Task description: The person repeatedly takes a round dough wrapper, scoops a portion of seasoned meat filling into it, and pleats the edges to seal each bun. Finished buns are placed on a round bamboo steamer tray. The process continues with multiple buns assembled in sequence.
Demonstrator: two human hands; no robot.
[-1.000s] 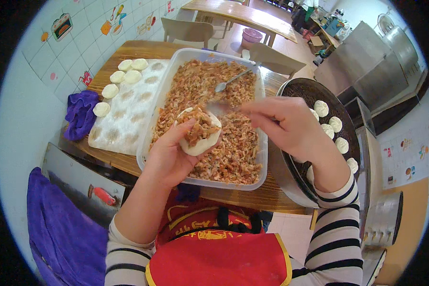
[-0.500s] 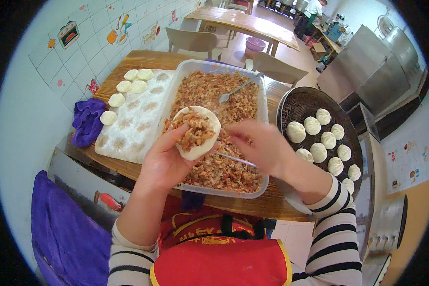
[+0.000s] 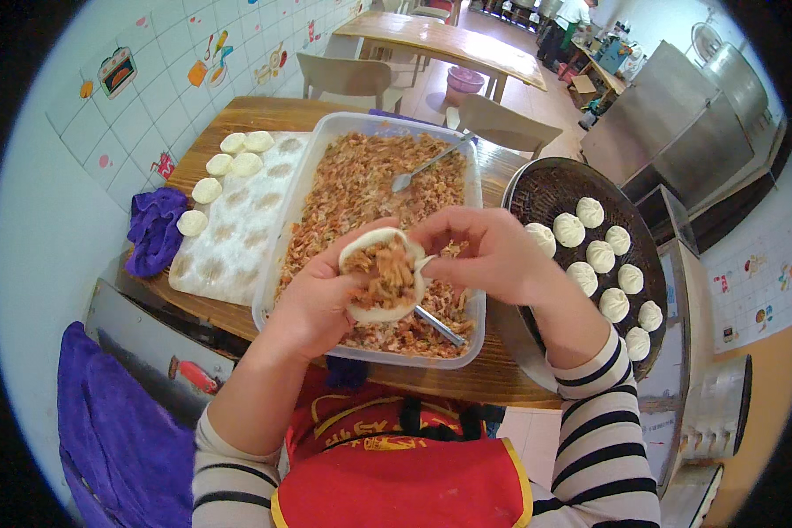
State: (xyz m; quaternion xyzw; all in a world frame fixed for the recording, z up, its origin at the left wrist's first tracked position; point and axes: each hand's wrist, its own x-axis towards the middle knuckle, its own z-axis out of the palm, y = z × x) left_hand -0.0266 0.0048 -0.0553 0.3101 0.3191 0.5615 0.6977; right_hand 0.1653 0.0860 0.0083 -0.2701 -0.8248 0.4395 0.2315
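My left hand (image 3: pixel 312 299) cups a round dough wrapper (image 3: pixel 380 313) heaped with chopped brown filling, its thumb pressed on the filling. My right hand (image 3: pixel 484 251) pinches the wrapper's right edge between thumb and fingers, pulling up a small point of dough. Both hands are above a clear plastic tub (image 3: pixel 477 343) of the same filling (image 3: pixel 361 176). In the tub lie a spoon (image 3: pixel 405 180) near the far side and a metal handle (image 3: pixel 440 326), its other end hidden under the wrapper.
To the left, several flat dough wrappers (image 3: pixel 207 190) lie on a floured board (image 3: pixel 229 255) beside a purple cloth (image 3: pixel 156 229). A round dark steamer tray (image 3: pixel 546 194) with several pleated buns (image 3: pixel 600 256) stands to the right. Farther off are chairs (image 3: pixel 348 79), a table (image 3: pixel 440 44) and a person (image 3: pixel 568 26).
My right hand has come in from beside the wrapper and taken hold of its edge. The wrapper's rim now curls up around the filling. The view has shifted slightly.
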